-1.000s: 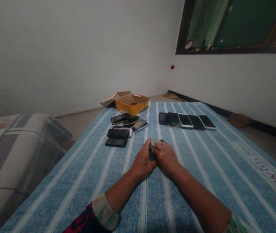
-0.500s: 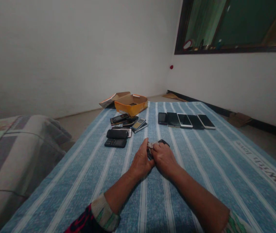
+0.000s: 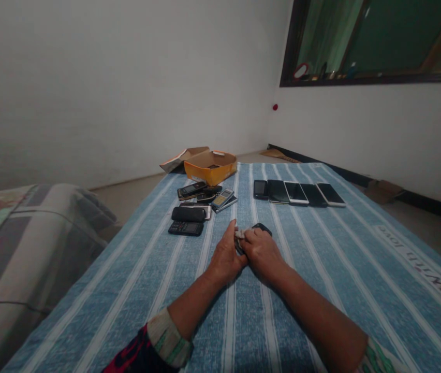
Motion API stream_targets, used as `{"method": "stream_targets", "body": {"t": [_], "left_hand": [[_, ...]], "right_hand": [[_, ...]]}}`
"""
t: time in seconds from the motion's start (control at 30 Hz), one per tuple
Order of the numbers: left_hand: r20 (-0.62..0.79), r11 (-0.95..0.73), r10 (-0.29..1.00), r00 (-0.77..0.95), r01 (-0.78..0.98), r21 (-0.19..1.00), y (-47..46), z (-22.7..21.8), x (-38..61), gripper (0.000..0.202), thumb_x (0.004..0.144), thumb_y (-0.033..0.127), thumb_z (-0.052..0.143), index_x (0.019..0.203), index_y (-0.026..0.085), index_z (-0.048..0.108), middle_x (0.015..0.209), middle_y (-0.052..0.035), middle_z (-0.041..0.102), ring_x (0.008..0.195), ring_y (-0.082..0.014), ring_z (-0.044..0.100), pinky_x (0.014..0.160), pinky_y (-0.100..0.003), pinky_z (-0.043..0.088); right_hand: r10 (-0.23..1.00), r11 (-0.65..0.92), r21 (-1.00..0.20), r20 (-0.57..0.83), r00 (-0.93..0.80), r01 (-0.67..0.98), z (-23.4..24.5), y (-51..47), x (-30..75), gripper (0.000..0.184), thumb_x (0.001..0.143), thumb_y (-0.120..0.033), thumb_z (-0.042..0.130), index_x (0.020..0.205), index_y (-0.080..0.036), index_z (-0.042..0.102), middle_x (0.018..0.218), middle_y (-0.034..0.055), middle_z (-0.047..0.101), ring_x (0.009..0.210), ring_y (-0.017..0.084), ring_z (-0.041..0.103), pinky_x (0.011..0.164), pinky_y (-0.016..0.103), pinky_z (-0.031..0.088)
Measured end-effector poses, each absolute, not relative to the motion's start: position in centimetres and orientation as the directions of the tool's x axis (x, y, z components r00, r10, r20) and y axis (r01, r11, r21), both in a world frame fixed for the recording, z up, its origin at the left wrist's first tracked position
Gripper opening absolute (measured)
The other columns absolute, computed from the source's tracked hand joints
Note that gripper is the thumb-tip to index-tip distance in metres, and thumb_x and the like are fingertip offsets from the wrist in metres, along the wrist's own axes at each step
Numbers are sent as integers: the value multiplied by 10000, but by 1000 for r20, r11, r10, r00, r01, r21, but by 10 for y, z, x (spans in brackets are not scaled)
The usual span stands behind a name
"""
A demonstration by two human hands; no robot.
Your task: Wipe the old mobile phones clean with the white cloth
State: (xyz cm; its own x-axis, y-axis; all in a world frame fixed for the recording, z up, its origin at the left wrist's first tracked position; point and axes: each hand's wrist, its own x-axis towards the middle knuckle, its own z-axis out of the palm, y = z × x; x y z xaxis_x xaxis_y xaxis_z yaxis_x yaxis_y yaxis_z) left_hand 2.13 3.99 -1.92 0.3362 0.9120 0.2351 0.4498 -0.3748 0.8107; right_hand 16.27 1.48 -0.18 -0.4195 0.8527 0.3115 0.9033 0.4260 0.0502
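Note:
Near the middle of the bed-like surface, my left hand (image 3: 225, 259) grips the near left end of a dark mobile phone (image 3: 263, 227). My right hand (image 3: 264, 253) lies over the phone with its fingers curled, pressing a crumpled whitish cloth (image 3: 239, 234) against it; whether it is fabric or tissue I cannot tell. Most of the phone is hidden under my fingers, and its far corner sticks out beyond my right knuckles. Closest to my left hand is a black keypad phone (image 3: 185, 228) lying flat, with a black phone-shaped item (image 3: 188, 214) behind it.
A loose pile with a silver keypad phone (image 3: 222, 199) lies ahead on the left, before an open yellow box (image 3: 209, 174). Several smartphones, one a white smartphone (image 3: 296, 192), form a row at right. A blue striped cloth (image 3: 306, 290) covers the surface.
Both hands keep nearly the same place and hold on the phone and cloth. The whole view has shifted very slightly.

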Motion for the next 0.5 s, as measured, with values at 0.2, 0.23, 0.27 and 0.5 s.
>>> {"method": "stream_targets", "body": {"t": [0.2, 0.23, 0.27, 0.5], "left_hand": [[226, -368, 914, 338, 451, 813, 41, -18, 20, 984, 639, 202, 704, 1482, 164, 200, 1408, -159, 478, 1286, -303, 502, 1087, -452, 390], [231, -372, 913, 337, 451, 811, 41, -18, 20, 980, 637, 190, 697, 1482, 172, 202, 1411, -155, 478, 1285, -301, 503, 1086, -451, 393], [234, -374, 913, 336, 455, 808, 42, -18, 20, 977, 635, 174, 689, 1482, 182, 202, 1416, -150, 476, 1286, -298, 503, 1085, -452, 394], [227, -344, 923, 311, 403, 848, 42, -19, 22, 983, 619, 209, 749, 1467, 189, 250, 1398, -155, 502, 1249, -310, 536, 1054, -478, 423]], "right_hand": [[851, 421, 46, 326, -412, 906, -4, 16, 159, 191, 953, -179, 508, 1040, -169, 678, 985, 74, 627, 901, 223, 493, 705, 343, 323], [850, 418, 47, 333, -408, 907, -5, 17, 158, 192, 951, -174, 508, 1043, -165, 676, 983, 75, 625, 900, 223, 493, 704, 344, 324], [845, 422, 47, 340, -412, 905, -6, 17, 158, 193, 951, -173, 507, 1047, -164, 675, 980, 76, 624, 898, 222, 493, 703, 343, 324], [866, 396, 31, 319, -385, 918, -6, 25, 164, 197, 959, -187, 500, 1046, -172, 676, 990, 90, 618, 913, 220, 498, 710, 334, 336]]}}
